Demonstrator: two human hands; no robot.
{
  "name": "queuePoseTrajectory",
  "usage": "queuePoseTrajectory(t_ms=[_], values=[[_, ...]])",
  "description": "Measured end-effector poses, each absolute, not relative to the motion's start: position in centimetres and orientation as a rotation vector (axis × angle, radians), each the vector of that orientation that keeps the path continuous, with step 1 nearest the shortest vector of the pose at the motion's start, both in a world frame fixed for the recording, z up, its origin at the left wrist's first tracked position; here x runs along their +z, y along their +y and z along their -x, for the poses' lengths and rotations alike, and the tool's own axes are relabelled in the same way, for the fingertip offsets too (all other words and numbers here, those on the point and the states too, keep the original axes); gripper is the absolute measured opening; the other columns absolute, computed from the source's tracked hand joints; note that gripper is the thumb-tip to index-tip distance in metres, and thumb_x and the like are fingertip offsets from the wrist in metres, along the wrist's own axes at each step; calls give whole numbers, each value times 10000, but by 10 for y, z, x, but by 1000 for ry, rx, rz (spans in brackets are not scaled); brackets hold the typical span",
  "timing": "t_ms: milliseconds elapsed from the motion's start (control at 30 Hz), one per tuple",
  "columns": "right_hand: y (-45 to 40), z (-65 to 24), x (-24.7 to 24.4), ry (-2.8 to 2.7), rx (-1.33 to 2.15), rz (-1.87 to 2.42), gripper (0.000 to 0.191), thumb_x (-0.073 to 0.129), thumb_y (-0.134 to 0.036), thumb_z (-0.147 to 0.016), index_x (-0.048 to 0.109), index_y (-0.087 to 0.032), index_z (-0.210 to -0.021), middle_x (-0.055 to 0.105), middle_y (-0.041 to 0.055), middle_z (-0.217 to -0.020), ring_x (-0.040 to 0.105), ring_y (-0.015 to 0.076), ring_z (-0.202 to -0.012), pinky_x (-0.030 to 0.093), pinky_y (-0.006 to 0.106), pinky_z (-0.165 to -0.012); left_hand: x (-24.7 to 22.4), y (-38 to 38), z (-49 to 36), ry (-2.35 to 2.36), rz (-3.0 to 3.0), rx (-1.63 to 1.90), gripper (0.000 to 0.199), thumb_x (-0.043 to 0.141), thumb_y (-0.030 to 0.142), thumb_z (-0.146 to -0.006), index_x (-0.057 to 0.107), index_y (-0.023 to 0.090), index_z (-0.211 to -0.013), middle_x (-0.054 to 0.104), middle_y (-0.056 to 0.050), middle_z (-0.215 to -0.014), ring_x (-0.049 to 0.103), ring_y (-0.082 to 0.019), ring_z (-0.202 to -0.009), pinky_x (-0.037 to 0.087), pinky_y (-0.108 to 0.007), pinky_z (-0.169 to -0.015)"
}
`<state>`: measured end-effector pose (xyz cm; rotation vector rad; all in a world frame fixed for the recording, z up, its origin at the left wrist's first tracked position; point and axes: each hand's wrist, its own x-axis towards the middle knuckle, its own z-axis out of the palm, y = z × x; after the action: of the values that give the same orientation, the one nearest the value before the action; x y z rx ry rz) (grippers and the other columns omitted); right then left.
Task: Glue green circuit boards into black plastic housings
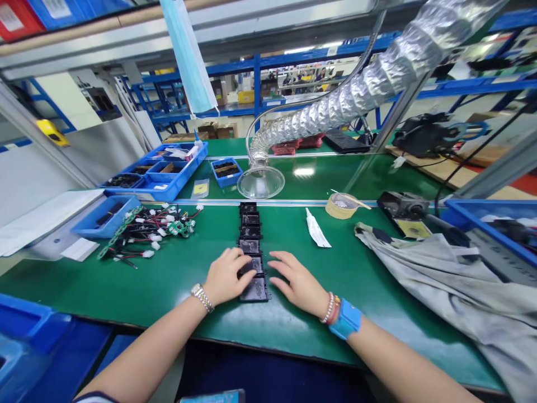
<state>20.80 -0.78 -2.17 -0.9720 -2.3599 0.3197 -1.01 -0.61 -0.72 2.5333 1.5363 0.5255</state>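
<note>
Silver fume duct, masking tape roll, crumpled grey cloth

- Nothing is reading clearly anywhere in this view.
- A yellow label on a clear bag is showing print too small to read.
- A yellow label beside a black machine is staying illegible too.

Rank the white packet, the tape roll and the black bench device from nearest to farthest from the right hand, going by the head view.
From the right hand:
1. White paper packet, just ahead, slightly right.
2. Roll of tan masking tape, farther ahead, to the right.
3. Black bench device, farthest, well right, beyond the tape.
</note>
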Motion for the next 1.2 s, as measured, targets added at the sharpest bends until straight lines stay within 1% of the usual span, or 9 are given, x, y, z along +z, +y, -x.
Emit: queuePoseTrajectory(t_ms=[133, 267, 400, 567, 733, 867, 1033, 1133, 1200], values=[[-27, -184, -10, -2590, 321, 762, 374, 573, -340, -762, 532, -175, -1095, 427, 109, -1284, 306, 264, -1222, 293, 466, -990, -4, 50, 18, 1537, -2526, 654, 390, 456, 396, -831, 531, 170, -1140, 416, -86, -1291, 321, -249, -1218, 280, -394, -1028], [-32, -163, -12, -2681, 292, 787, 419, 576, -365, -759, 511, -182, -1130, 384, 111, -1322, 261, 270, -1245, 235, 489, -1000, -6, 113, 13, 1575, -2458, 476, 447, 476, 411, -818, 487, 188, -1205, 348, -65, -1358, 194, -265, -1290, 217, -414, -1054], [-25, -157, -19, -2638, 269, 889, 354, 536, -312, -799, 510, -186, -1129, 439, 100, -1276, 352, 236, -1187, 236, 453, -1011, -16, 139, 1, 1602, -2448, 468, 433, 467, 395, -827, 504, 163, -1190, 434, -90, -1291, 238, -267, -1273, 247, -418, -1040], [-24, -167, -22, -2611, 237, 892, 383, 563, -349, -789, 513, -196, -1136, 486, 77, -1233, 409, 214, -1141, 265, 422, -1012, -25, 141, -23, 1615, -2477, 503, 364, 458, 349, -841, 571, 130, -1109, 471, -115, -1244, 252, -268, -1261, 219, -427, -1056], [-21, -190, -30, -2584, 102, 850, 354, 546, -335, -802, 537, -184, -1123, 523, 94, -1198, 458, 243, -1103, 332, 461, -966, -24, 138, -59, 1602, -2535, 485, 321, 486, 374, -830, 622, 171, -1037, 521, -73, -1201, 349, -202, -1213, 178, -327, -1086], [-9, -200, -38, -2598, -65, 685, 351, 484, -341, -832, 531, -173, -1137, 542, 114, -1173, 516, 248, -1039, 393, 471, -903, -20, 141, -63, 1691, -2528, 484, 398, 466, 446, -825, 572, 200, -1120, 472, -62, -1264, 321, -225, -1238, 270, -356, -1047], [-9, -203, -34, -2520, -137, 671, 449, 464, -429, -828, 477, -182, -1203, 508, 115, -1218, 486, 258, -1091, 393, 465, -907, 18, 121, 17, 1941, -2541, 515, 418, 497, 427, -813, 493, 251, -1192, 371, -22, -1345, 279, -213, -1263, 276, -354, -1044], [-9, -205, -31, -2458, -60, 734, 457, 433, -436, -843, 449, -188, -1227, 494, 110, -1234, 470, 253, -1113, 402, 448, -912, 46, 99, 95, 2232, -2360, 501, 407, 462, 290, -836, 455, 144, -1215, 403, -123, -1285, 343, -243, -1217, 278, -392, -1034], [-7, -204, -32, -2414, 27, 786, 454, 411, -438, -852, 446, -188, -1229, 491, 112, -1233, 468, 251, -1114, 419, 435, -903, 54, 86, 135, 2323, -2269, 424, 425, 485, 264, -812, 445, 137, -1216, 426, -134, -1235, 406, -252, -1163, 326, -387, -1000]])
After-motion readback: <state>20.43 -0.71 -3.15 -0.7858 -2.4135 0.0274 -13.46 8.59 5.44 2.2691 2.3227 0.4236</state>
